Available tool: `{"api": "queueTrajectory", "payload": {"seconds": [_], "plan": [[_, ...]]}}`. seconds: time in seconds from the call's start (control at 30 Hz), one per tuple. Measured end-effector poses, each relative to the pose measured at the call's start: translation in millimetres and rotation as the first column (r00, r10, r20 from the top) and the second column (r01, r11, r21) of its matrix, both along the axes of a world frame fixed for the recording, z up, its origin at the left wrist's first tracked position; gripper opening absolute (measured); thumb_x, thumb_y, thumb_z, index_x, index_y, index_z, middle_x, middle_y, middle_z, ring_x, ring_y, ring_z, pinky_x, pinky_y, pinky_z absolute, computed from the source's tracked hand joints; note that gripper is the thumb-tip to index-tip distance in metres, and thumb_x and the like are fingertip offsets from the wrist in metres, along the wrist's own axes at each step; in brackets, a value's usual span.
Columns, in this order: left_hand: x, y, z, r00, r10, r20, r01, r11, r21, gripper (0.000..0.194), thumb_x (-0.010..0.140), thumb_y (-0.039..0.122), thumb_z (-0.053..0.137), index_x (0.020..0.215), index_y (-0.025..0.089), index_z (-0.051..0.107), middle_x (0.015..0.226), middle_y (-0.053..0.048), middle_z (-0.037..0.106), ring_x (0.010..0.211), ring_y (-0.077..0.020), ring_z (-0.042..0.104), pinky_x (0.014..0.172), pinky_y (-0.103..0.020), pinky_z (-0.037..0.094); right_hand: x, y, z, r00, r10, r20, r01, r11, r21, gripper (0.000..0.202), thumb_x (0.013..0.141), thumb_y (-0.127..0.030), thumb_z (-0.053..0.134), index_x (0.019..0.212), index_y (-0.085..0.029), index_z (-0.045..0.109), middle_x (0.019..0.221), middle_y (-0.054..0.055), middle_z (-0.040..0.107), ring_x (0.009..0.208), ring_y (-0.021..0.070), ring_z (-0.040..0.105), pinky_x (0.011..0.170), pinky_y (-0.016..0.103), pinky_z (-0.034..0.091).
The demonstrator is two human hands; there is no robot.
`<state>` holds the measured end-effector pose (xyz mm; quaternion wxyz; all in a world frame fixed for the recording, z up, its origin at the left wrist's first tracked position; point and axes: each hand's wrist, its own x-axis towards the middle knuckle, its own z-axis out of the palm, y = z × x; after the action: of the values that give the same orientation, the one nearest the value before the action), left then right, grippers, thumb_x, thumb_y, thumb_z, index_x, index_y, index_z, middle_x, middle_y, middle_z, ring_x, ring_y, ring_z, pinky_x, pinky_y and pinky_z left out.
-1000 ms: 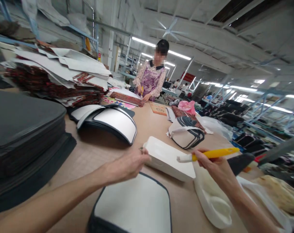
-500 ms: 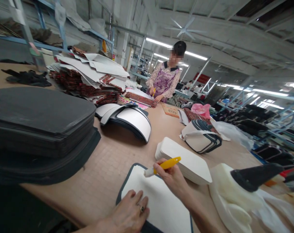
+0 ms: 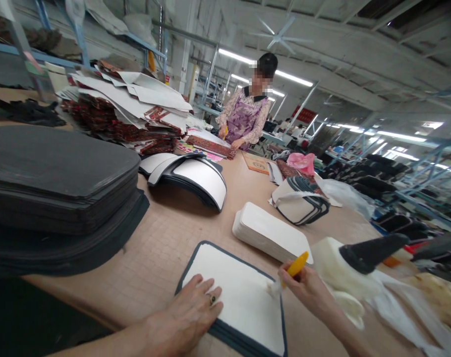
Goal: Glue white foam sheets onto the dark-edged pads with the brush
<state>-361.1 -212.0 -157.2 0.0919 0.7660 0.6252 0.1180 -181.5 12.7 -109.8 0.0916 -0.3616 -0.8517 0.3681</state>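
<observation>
My left hand (image 3: 190, 310) lies flat, fingers a little apart, on the left part of a white sheet (image 3: 240, 292). That sheet rests on a stack of dark, round-cornered pads (image 3: 244, 337), whose dark border shows around it. In my right hand (image 3: 303, 282) is a brush with a yellow handle (image 3: 298, 263). Its pale bristles touch the sheet near the right edge. Just beyond stands a stack of white rounded boards (image 3: 272, 230). A cream plastic jug (image 3: 331, 265) with a black spout is to the right of it.
A tall stack of dark sheets (image 3: 58, 173) fills the left of the table (image 3: 162, 253). Curved white-and-black pieces (image 3: 199, 178) and a tied bundle (image 3: 300, 201) lie farther back. Behind the patterned pile (image 3: 125, 109), a co-worker (image 3: 246, 114) stands across the table.
My right hand has carried the brush rightward across the white sheet, from its far left part to near its right edge. My left hand stays on the sheet. The view has shifted slightly.
</observation>
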Motion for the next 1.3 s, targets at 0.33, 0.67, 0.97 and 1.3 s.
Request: {"api": "queueTrajectory", "payload": {"seconds": [0.33,0.67,0.97,1.3], "plan": [[-20.2,-0.1,3.8,0.937,0.333,0.104,-0.331,0.943,-0.032,0.072,0.071,0.008,0.059,0.132,0.016,0.021,0.130,-0.017,0.040,0.123,-0.0309,0.034,0.100,-0.046,0.035,-74.9,-86.8,25.5,0.955,0.113,-0.273,-0.161,0.974,-0.159,0.024,0.074,-0.042,0.050,0.064,-0.021,0.050,0.054,-0.003,0.044,0.053,0.0126,0.042,0.050,0.024,0.034],[-21.9,-0.3,26.4,0.964,0.266,-0.011,-0.264,0.953,-0.149,0.088,0.074,0.016,0.058,0.141,0.009,0.001,0.120,-0.019,0.045,0.113,-0.0301,0.041,0.097,-0.041,0.038,-33.7,-74.0,5.8,0.990,0.122,-0.065,-0.127,0.989,-0.074,0.019,0.072,-0.034,0.047,0.059,-0.021,0.047,0.053,-0.003,0.043,0.051,0.0123,0.040,0.050,0.025,0.032],[-48.3,19.8,55.2,0.973,0.231,0.023,-0.221,0.953,-0.205,0.057,0.077,0.017,0.059,0.130,0.014,0.037,0.104,-0.012,0.057,0.098,-0.0263,0.054,0.089,-0.038,0.043,45.7,-14.5,42.4,0.947,-0.202,-0.251,0.218,0.975,0.039,0.031,0.079,-0.050,0.052,0.090,-0.023,0.060,0.058,-0.002,0.051,0.052,0.0148,0.048,0.050,0.026,0.039],[-70.9,194.4,59.0,0.999,0.001,0.040,-0.005,0.994,0.109,0.051,0.070,0.018,0.075,0.113,0.011,0.050,0.116,-0.013,0.051,0.106,-0.0227,0.047,0.092,-0.029,0.038,2.6,97.9,-13.4,0.991,0.067,0.120,-0.110,0.912,0.395,0.065,0.058,-0.018,0.066,0.121,-0.020,0.052,0.114,0.014,0.057,0.106,0.0313,0.051,0.091,0.044,0.037]]}}
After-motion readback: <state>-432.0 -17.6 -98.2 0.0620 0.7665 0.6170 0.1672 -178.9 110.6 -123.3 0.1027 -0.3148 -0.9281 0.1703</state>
